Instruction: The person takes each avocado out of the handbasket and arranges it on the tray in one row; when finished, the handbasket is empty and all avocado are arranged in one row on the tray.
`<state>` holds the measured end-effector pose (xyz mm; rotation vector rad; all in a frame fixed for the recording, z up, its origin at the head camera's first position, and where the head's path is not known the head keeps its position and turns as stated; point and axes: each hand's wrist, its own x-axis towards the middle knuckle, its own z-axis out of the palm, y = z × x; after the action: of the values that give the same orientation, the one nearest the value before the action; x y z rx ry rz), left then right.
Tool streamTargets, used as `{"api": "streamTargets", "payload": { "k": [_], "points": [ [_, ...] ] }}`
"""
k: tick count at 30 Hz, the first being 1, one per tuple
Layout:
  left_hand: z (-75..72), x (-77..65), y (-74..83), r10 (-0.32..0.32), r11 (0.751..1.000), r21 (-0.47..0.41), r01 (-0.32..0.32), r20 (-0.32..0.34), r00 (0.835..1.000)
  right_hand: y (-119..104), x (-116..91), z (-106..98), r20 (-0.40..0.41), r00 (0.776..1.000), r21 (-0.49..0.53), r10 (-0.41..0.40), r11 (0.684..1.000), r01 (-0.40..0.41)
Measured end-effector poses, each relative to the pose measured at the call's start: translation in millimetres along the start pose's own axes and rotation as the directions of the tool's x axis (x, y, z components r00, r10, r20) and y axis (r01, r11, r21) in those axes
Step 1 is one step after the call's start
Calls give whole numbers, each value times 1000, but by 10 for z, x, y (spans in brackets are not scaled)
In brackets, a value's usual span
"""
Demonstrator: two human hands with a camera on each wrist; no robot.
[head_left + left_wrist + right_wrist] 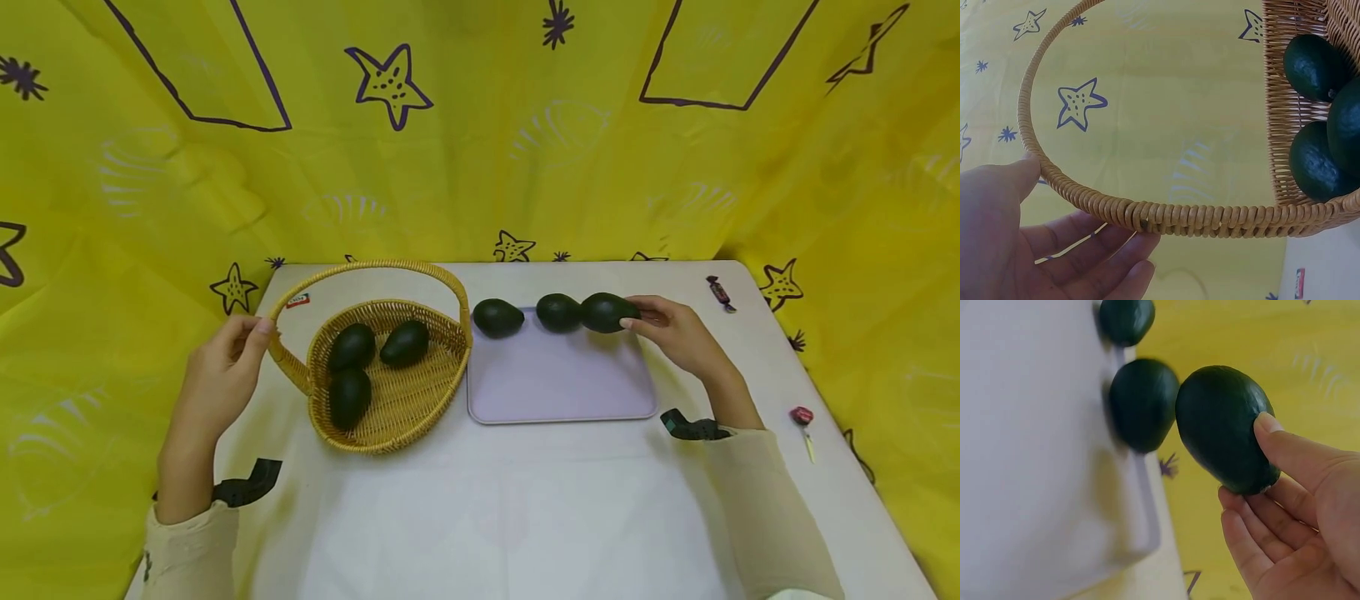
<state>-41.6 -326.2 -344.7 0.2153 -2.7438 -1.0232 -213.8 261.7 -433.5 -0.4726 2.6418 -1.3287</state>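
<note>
My left hand [223,367] holds the looped handle [1185,217] of a wicker basket [408,408] at its left side, thumb and fingers on the woven cane. Three dark green avocados lie in the basket, one of them at the right [405,343]. In my right hand [678,333] is another avocado [1225,428], pinched by its end between thumb and fingers, held over the back right of a pale lilac tray [562,383]. Two more avocados lie along the tray's back edge, one at its left corner [498,318] and one nearer the middle [557,312].
A wrapped candy [721,294] lies at the table's back right, with a red lollipop [802,415] by the right edge. Behind the basket handle sits a small red-and-white wrapper [297,300]. Yellow patterned cloth [480,167] hangs behind the white table [420,525].
</note>
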Motion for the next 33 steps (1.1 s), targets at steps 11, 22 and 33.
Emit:
{"api": "streamTargets", "payload": {
  "k": [11, 22, 33],
  "points": [
    [0, -9, -10, -8, 1000, -4, 8, -7, 1000, 335, 255, -111, 67, 995, -31, 74, 997, -72],
    [-3, -8, 18, -7, 1000, -18, 7, -1, 1000, 543, 440, -167, 149, 980, -2, 133, 991, -135],
    [9, 12, 7, 1, 1000, 4, -1, -15, 1000, 542, 425, -189, 194, 973, 15, 127, 991, -132]
  ]
}}
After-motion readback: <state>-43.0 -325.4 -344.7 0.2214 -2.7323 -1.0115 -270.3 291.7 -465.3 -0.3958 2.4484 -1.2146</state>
